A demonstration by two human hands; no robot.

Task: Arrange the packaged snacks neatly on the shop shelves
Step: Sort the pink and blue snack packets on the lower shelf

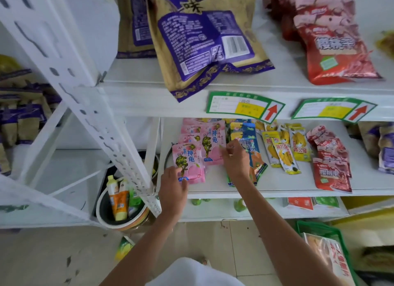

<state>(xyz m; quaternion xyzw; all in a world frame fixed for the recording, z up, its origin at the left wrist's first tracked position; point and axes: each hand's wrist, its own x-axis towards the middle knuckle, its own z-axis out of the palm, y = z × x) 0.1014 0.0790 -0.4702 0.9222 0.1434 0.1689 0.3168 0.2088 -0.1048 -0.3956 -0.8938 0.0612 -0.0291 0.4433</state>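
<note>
Pink snack pouches [190, 162] printed with a green turtle and blue "神龟" lie on the middle shelf [277, 187] at 12 o'clock. The left hand [173, 186] pinches the front pouch's lower corner; the right hand [235, 160] pinches the edge of the next pink pouch [213, 146].

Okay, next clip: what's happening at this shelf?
A person is tidying small snack packets on the middle shelf. The left hand holds the bottom edge of the front pink packet. The right hand pinches the edge of the second pink packet, beside the blue packets. Yellow packets and red packets lie further right in loose, overlapping rows, so the arranging looks unfinished.
</note>
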